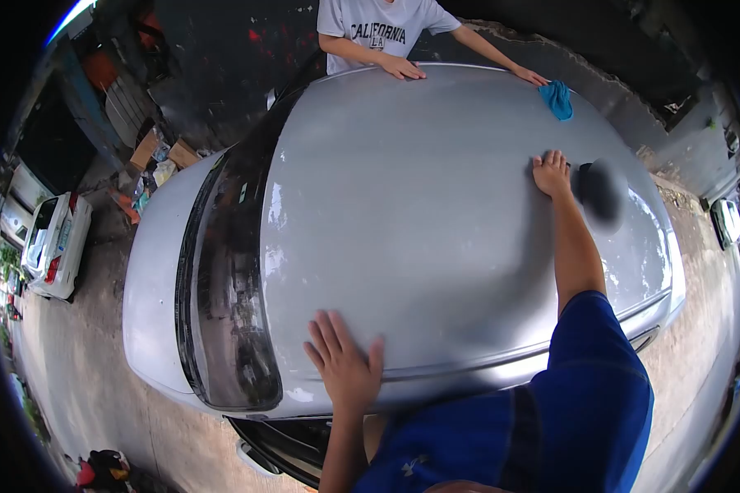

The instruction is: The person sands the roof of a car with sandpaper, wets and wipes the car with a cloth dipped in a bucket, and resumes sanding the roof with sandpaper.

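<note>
A silver car roof (403,197) fills the middle of the head view. My left hand (345,361) lies flat on its near edge beside the windshield (230,304), fingers spread and holding nothing. My right hand (553,174) presses on the roof farther back, its fingers close together and curled. A sliver of something dark shows at those fingertips, but what it is stays hidden under the hand. Just right of it is a dark, blurred shape (602,193). A crumpled blue cloth (557,100) rests on the far rear part of the roof.
Across the car, another person (378,37) in a light printed T-shirt has both hands on the roof's far edge, one beside the cloth. A white car (57,246) is parked at left. Cardboard and rubbish (160,160) lie by the dark wall beyond the hood.
</note>
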The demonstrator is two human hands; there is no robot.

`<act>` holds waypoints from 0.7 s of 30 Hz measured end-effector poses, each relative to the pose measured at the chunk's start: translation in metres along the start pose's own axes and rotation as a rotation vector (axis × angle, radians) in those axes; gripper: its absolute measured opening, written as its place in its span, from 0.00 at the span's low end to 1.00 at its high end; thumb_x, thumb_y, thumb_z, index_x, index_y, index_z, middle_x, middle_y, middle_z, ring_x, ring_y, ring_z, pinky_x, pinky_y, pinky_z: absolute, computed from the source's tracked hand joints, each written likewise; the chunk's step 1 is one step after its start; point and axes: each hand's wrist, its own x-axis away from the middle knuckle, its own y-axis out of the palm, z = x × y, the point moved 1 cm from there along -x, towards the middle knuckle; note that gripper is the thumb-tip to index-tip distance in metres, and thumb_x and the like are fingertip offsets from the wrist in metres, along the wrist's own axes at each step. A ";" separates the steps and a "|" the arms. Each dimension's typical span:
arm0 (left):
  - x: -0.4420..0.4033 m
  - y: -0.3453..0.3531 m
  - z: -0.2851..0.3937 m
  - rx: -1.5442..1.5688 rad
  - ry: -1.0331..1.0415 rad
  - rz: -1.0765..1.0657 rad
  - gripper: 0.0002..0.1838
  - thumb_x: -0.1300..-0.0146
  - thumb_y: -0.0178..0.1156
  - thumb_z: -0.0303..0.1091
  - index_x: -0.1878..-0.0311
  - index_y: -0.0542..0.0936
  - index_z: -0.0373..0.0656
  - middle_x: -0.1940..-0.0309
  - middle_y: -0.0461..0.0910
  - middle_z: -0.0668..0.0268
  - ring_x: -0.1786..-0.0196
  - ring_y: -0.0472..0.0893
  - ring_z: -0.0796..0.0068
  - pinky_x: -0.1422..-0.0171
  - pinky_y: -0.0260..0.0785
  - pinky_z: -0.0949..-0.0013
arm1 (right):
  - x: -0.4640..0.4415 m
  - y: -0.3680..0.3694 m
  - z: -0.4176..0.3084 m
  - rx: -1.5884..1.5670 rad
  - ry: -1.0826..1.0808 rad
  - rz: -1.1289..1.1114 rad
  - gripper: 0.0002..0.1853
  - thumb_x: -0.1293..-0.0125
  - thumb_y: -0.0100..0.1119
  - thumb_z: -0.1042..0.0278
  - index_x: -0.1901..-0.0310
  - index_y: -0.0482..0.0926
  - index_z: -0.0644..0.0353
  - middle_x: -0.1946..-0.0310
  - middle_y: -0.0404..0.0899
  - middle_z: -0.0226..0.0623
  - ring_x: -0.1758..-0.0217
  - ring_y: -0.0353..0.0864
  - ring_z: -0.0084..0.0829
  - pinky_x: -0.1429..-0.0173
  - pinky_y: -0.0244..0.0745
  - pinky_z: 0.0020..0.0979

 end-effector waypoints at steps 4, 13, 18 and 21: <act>-0.001 0.001 0.003 -0.013 -0.018 -0.007 0.52 0.23 0.55 0.62 0.14 0.51 0.31 0.14 0.49 0.36 0.12 0.45 0.30 0.13 0.35 0.27 | 0.083 -0.011 -0.206 -0.106 -0.392 -0.050 0.40 0.16 0.29 0.43 0.13 0.49 0.64 0.10 0.42 0.47 0.07 0.37 0.44 0.07 0.36 0.43; 0.001 0.000 -0.005 0.025 -0.074 0.009 0.52 0.24 0.56 0.64 0.13 0.52 0.35 0.12 0.50 0.42 0.11 0.47 0.36 0.11 0.35 0.33 | 0.374 0.047 -0.501 -0.025 -1.376 -0.261 0.40 0.14 0.30 0.44 0.14 0.51 0.68 0.10 0.42 0.50 0.07 0.39 0.47 0.07 0.31 0.48; 0.004 -0.003 0.000 0.042 -0.084 -0.001 0.51 0.25 0.57 0.64 0.13 0.53 0.36 0.12 0.51 0.43 0.11 0.49 0.37 0.11 0.36 0.34 | 0.261 0.026 -0.444 -0.112 -1.194 -0.246 0.38 0.14 0.29 0.47 0.13 0.48 0.66 0.09 0.40 0.47 0.06 0.37 0.44 0.07 0.30 0.44; 0.003 -0.003 0.000 0.030 -0.076 -0.017 0.51 0.25 0.57 0.63 0.13 0.53 0.37 0.13 0.52 0.44 0.11 0.49 0.38 0.11 0.37 0.34 | 0.145 -0.005 -0.333 -0.095 -0.864 -0.195 0.37 0.13 0.26 0.47 0.13 0.48 0.62 0.09 0.40 0.42 0.06 0.35 0.39 0.07 0.33 0.44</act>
